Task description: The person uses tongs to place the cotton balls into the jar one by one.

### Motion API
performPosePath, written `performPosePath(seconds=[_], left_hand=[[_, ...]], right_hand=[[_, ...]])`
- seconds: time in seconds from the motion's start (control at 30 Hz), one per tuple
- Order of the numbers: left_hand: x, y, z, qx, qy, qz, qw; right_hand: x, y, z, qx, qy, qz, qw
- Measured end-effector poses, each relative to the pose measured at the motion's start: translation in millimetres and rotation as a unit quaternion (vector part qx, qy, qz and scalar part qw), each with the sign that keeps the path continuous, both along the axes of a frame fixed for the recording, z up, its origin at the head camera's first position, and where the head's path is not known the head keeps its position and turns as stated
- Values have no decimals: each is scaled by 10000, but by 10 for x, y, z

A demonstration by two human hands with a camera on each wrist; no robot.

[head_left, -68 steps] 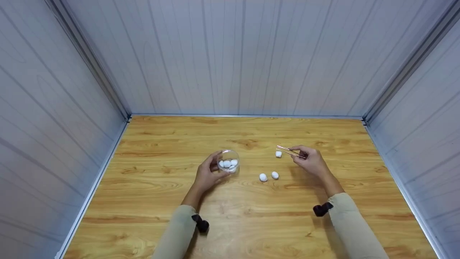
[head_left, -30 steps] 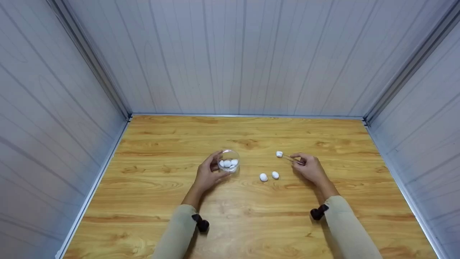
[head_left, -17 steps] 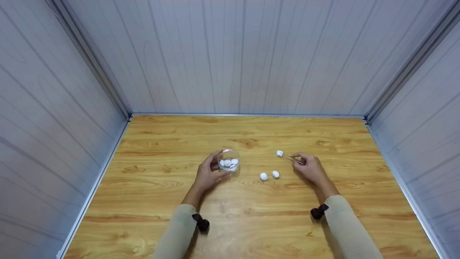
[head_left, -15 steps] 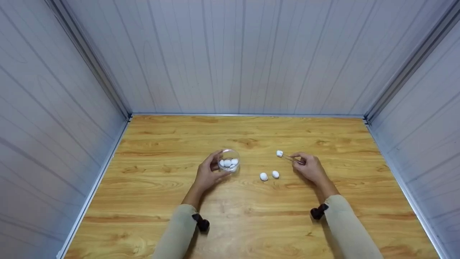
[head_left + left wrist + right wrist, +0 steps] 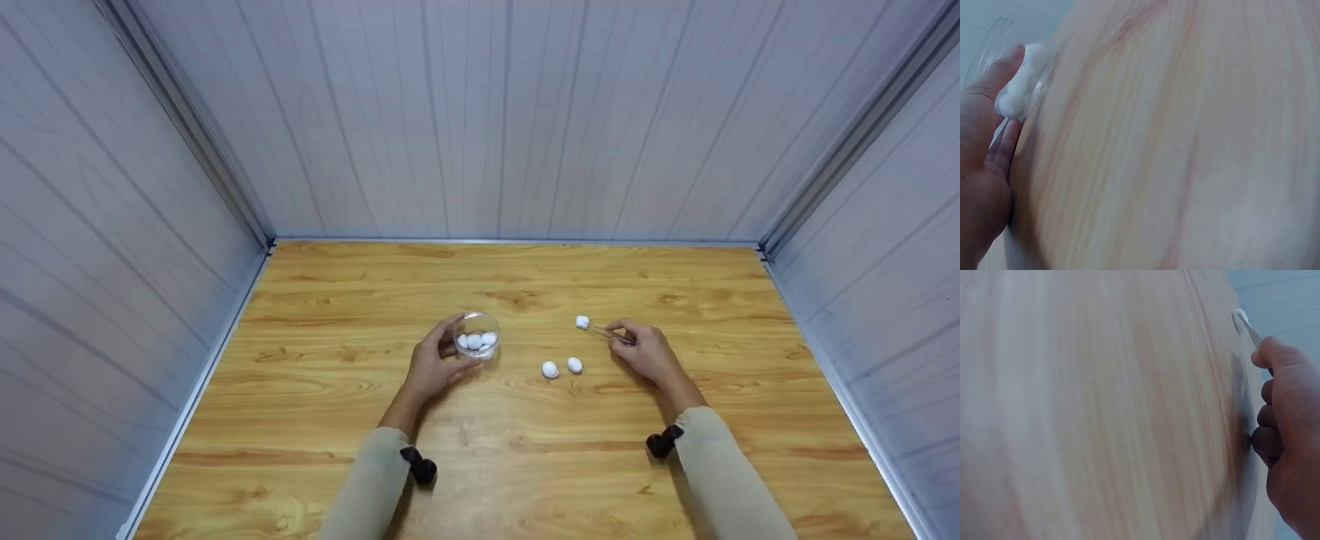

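Note:
My left hand (image 5: 433,366) holds a small clear round tub (image 5: 478,318), thumb on the near side and fingers round the back. Several white cotton balls (image 5: 474,342) lie in it; in the left wrist view they show through the tub wall (image 5: 987,52) beside my thumb. Between thumb and fingers, my right hand (image 5: 649,354) pinches thin metal tweezers (image 5: 604,331). Their tips meet a white cotton ball (image 5: 582,322) on the table. From the right wrist view, the tweezers (image 5: 1251,332) reach this ball (image 5: 1238,315), whose far part is hard to make out.
Two more cotton balls, a left one (image 5: 550,370) and a right one (image 5: 574,365), lie on the wood-grain table (image 5: 480,480) between my hands. Pale panel walls (image 5: 480,120) stand at the back and both sides. Each sleeve carries a black wrist camera (image 5: 423,471).
From 2.3 seconds ago, the tweezers have come down from above the far cotton ball and their spread tips have closed in on it. The left hand and tub stay put.

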State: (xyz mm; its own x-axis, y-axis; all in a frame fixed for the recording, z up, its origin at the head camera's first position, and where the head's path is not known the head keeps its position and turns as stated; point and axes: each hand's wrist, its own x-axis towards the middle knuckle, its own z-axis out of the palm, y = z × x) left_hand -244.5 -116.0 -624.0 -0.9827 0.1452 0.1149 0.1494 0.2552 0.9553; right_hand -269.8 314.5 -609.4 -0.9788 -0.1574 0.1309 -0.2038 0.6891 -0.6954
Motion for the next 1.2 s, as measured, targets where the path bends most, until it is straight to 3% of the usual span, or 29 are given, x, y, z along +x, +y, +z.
performPosePath(seconds=[0.47, 0.97, 1.2], left_hand=[[-3, 3, 5, 63, -27, -23, 10000], [-12, 24, -13, 269, -5, 38, 9996], [-11, 18, -19, 266, -14, 78, 9996]], right_hand=[[7, 10, -31, -12, 201, 26, 9998], [29, 39, -22, -165, -122, -44, 9998], [30, 62, 2, -327, -12, -121, 9994]])
